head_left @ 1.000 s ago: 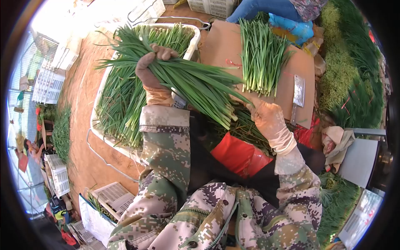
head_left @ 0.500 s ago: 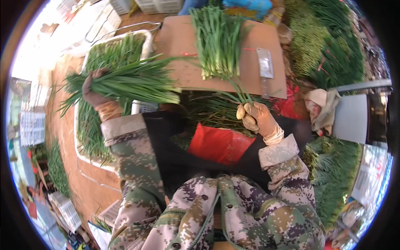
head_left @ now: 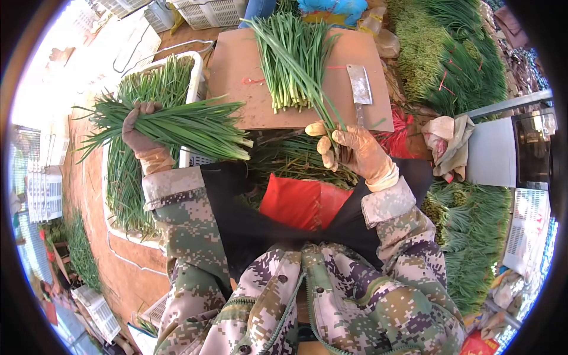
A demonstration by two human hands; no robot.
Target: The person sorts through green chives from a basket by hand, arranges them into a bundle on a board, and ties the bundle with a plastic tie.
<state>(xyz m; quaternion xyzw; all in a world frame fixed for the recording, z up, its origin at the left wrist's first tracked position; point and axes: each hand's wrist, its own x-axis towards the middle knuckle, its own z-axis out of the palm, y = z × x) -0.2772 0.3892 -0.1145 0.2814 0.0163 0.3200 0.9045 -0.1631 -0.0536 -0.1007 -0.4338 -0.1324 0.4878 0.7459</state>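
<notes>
My gloved left hand (head_left: 141, 130) is wrapped round a thick bunch of chives (head_left: 195, 124), with the pale cut ends to the right. Under it stands a white crate (head_left: 196, 77) full of chives. My gloved right hand (head_left: 355, 151) pinches a few long chive stalks (head_left: 316, 97) between thumb and fingers. Those stalks slant up and left across a pile of chives (head_left: 290, 71) on the brown board (head_left: 228, 71). On the board's right side lies a cleaver (head_left: 359, 86), its handle just above my right hand.
Loose chives (head_left: 290, 160) and a red cloth or bag (head_left: 302, 201) lie below the board, over my lap. Heaps of chives (head_left: 473, 236) line the right side. A grey-white box (head_left: 491, 154) stands there too. Red ties (head_left: 401, 125) hang at the board's right edge.
My right hand has moved left and up a little, its fingers more spread, and its stalks now reach over the pile. My left hand still holds its bunch. The view has shifted slightly.
</notes>
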